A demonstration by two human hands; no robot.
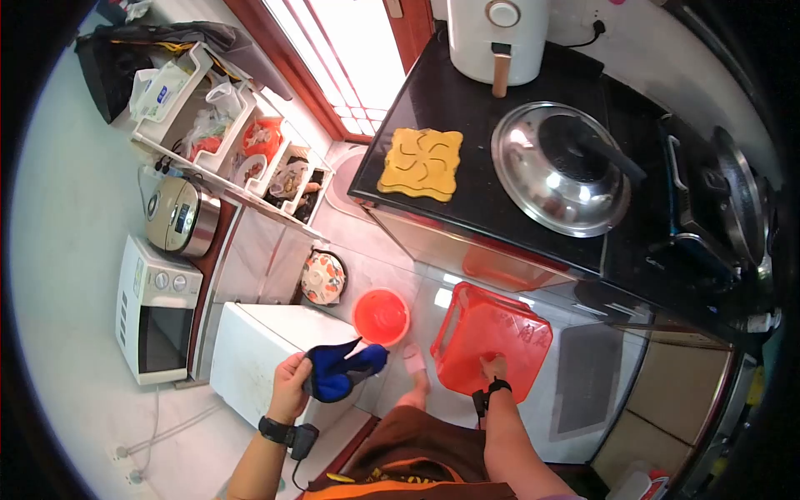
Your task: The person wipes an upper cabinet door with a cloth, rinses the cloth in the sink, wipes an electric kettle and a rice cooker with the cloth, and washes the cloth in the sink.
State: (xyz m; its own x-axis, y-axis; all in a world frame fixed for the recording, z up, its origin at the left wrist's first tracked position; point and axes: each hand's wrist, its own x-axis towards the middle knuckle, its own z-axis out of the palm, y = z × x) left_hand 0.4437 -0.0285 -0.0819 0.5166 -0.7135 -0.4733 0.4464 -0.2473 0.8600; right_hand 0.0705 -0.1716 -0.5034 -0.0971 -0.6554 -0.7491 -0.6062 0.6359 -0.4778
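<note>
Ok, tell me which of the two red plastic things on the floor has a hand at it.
The large squarish one, with the right hand at its near part; the smaller round bucket has no hand on it.

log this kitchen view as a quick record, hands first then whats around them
left hand: holds a blue and black cloth item
right hand: on a squarish red plastic object; grip unclear
floor near hands: round red bucket, grey mat
on black counter: yellow wavy-edged mat, domed metal lid, white appliance with wooden-look handle
far left: rice cooker beside white microwave
red object type: cannot tell
</note>
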